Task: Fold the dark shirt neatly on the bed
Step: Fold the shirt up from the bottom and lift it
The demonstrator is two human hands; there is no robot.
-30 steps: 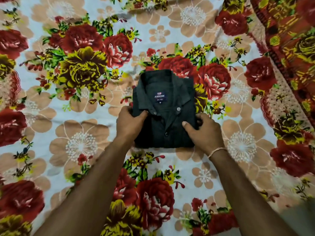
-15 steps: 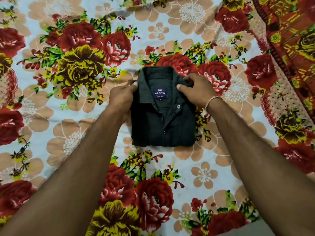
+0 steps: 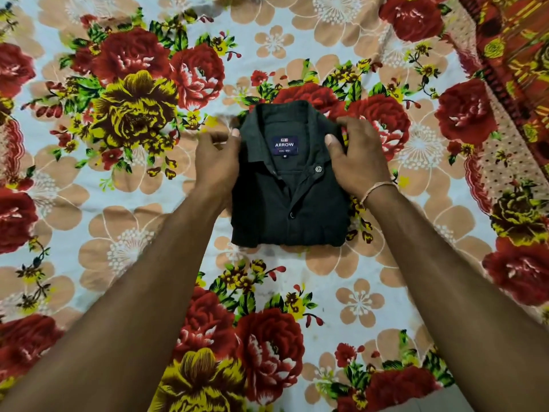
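- Flowered bedsheet (image 3: 89, 221) fills the view, red and yellow blooms everywhere, and the dark shirt (image 3: 289, 215) lies folded in a tidy rectangle at its middle, collar away from us, front placket up.
- Our right hand (image 3: 356, 153) has its thumb (image 3: 332, 142) on the collar's right wing and its fingers curled round the shirt's upper right edge, gripping it.
- Our left hand (image 3: 218, 157) sits at the upper left corner, thumb tip touching the collar edge, fingers loosely bent and blurred; we can't tell if they grip cloth.
- A thread bracelet (image 3: 377, 188) circles the right wrist.
- Soft, light cloth, we reckon; only the collar and placket have some stiffness.
- Best hold is both collar corners or the side edges together, so the layers don't slide apart.
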